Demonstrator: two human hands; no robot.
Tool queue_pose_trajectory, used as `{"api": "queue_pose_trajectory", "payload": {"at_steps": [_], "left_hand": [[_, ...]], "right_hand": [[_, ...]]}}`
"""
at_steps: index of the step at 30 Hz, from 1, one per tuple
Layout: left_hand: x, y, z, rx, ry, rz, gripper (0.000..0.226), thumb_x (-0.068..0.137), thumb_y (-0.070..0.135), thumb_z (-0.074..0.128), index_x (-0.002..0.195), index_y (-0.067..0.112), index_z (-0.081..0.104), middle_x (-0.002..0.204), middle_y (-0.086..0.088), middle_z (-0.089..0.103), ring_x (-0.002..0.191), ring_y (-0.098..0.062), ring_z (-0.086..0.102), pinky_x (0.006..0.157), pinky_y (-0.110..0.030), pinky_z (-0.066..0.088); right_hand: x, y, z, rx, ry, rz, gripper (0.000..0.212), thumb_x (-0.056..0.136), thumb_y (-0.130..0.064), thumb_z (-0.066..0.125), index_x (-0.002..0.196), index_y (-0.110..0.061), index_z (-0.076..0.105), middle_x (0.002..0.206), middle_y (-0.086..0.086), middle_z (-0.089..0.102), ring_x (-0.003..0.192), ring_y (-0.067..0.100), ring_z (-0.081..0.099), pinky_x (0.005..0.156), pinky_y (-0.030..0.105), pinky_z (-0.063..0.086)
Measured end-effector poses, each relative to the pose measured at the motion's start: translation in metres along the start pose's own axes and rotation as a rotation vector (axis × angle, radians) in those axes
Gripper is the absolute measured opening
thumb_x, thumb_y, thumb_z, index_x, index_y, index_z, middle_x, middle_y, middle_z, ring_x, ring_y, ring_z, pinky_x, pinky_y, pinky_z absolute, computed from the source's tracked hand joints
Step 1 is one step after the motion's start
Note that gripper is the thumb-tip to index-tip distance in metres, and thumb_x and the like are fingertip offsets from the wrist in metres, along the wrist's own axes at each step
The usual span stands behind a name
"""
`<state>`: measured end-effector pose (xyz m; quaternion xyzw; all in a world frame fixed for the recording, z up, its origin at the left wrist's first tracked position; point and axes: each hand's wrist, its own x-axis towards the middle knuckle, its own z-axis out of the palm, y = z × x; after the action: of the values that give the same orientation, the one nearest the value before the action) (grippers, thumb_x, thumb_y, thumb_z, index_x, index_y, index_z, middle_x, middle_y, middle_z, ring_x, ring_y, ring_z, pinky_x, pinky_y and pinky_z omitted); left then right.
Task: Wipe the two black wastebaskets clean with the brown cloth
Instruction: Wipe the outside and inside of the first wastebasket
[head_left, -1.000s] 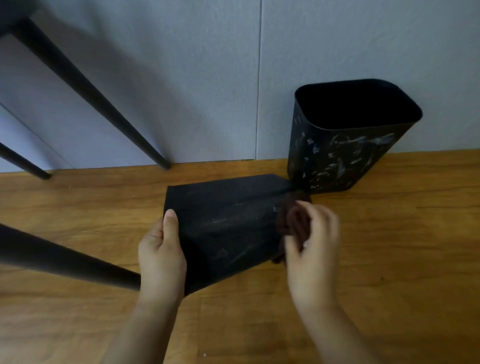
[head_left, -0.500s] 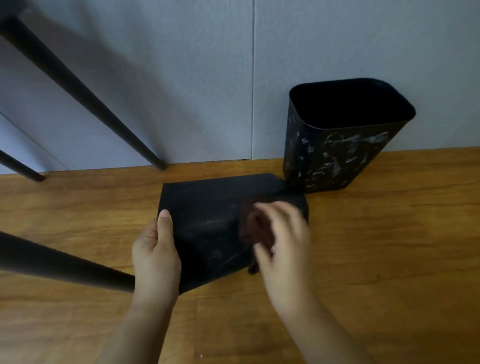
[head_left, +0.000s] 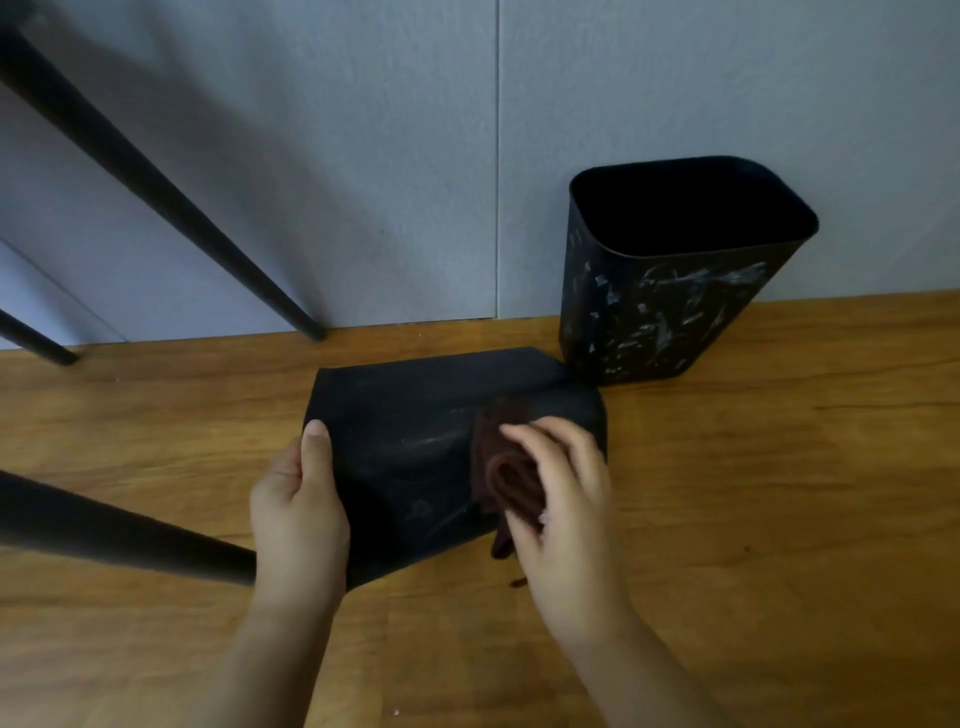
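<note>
Tipped black plastic wastebasket (head_left: 415, 447) on its side mid-floor, long axis running left-right, gripped at its left end by left hand (head_left: 298, 499). Bunched brown cloth (head_left: 506, 475) clutched in right hand (head_left: 558, 499), pressed on its faintly smeared right side. Upright, white-streaked black wastebasket (head_left: 670, 306) at wall, nearer right hand.

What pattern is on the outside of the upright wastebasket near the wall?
Black with scattered white smears and flecks on the upright wastebasket, seen in the head view.
</note>
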<state>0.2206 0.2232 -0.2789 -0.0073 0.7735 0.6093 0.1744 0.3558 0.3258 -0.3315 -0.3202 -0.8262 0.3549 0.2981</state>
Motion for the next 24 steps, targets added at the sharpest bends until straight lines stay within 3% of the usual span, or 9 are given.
{"api": "queue_pose_trajectory", "payload": {"at_steps": [2,6,8,11,15,20,22,24], "left_hand": [[0.001,0.0,-0.002,-0.015,0.016,-0.007,0.032,0.1,0.043,0.041,0.085,0.026,0.063,0.09,0.004,0.065,0.088,-0.015,0.06,0.07,-0.027,0.044],[0.001,-0.003,-0.004,-0.002,0.03,0.017,0.034,0.1,0.044,0.04,0.089,0.023,0.065,0.091,0.001,0.066,0.087,-0.014,0.061,0.067,-0.026,0.042],[-0.001,-0.002,-0.003,0.006,0.02,0.029,0.034,0.1,0.043,0.04,0.087,0.022,0.063,0.088,0.0,0.065,0.084,-0.015,0.061,0.066,-0.027,0.043],[-0.003,-0.002,0.0,0.031,0.002,0.061,0.036,0.1,0.042,0.039,0.087,0.02,0.063,0.085,-0.001,0.065,0.08,-0.015,0.06,0.064,-0.026,0.042],[-0.003,-0.002,0.001,0.102,-0.024,0.127,0.041,0.101,0.04,0.037,0.085,0.011,0.062,0.077,-0.006,0.061,0.073,-0.018,0.058,0.063,-0.029,0.044],[-0.001,-0.004,-0.005,0.066,-0.023,0.109,0.043,0.101,0.039,0.038,0.084,0.007,0.06,0.072,-0.008,0.057,0.068,-0.019,0.055,0.061,-0.029,0.043],[-0.001,-0.004,-0.006,0.055,-0.025,0.092,0.041,0.101,0.039,0.038,0.089,0.008,0.062,0.08,-0.009,0.061,0.074,-0.018,0.057,0.062,-0.027,0.042],[-0.003,-0.002,-0.005,0.038,-0.019,0.091,0.038,0.101,0.039,0.038,0.089,0.013,0.063,0.085,-0.005,0.065,0.077,-0.014,0.059,0.063,-0.024,0.041]], "right_hand": [[0.001,0.007,-0.004,0.002,-0.011,-0.012,0.062,0.077,-0.013,0.062,0.133,-0.035,0.048,0.139,-0.016,0.035,0.132,0.01,0.039,0.098,0.039,0.05],[0.019,0.025,-0.021,0.065,0.255,0.271,0.052,0.086,-0.015,0.062,0.133,-0.029,0.047,0.137,-0.012,0.039,0.124,0.008,0.049,0.095,0.038,0.053],[0.024,0.024,-0.021,0.022,0.297,0.3,0.051,0.086,-0.017,0.062,0.133,-0.027,0.048,0.136,-0.009,0.041,0.123,0.009,0.049,0.097,0.038,0.052],[0.025,-0.001,-0.012,-0.086,0.215,0.255,0.057,0.08,-0.023,0.057,0.135,-0.029,0.047,0.139,-0.007,0.04,0.129,0.014,0.044,0.1,0.039,0.049],[0.036,-0.051,-0.001,-0.31,-0.026,0.062,0.059,0.08,-0.03,0.06,0.137,-0.03,0.046,0.141,-0.006,0.042,0.128,0.016,0.04,0.105,0.037,0.042],[0.028,-0.061,0.002,-0.249,-0.21,-0.16,0.063,0.076,-0.022,0.071,0.134,-0.029,0.05,0.138,-0.006,0.045,0.126,0.018,0.044,0.102,0.04,0.046],[0.025,-0.039,-0.004,-0.231,-0.117,-0.044,0.062,0.076,-0.023,0.062,0.136,-0.03,0.048,0.14,-0.007,0.042,0.128,0.017,0.042,0.101,0.04,0.047],[0.028,-0.016,-0.013,-0.188,0.094,0.173,0.06,0.077,-0.024,0.054,0.136,-0.028,0.046,0.14,-0.004,0.041,0.128,0.018,0.044,0.099,0.042,0.049]]}}
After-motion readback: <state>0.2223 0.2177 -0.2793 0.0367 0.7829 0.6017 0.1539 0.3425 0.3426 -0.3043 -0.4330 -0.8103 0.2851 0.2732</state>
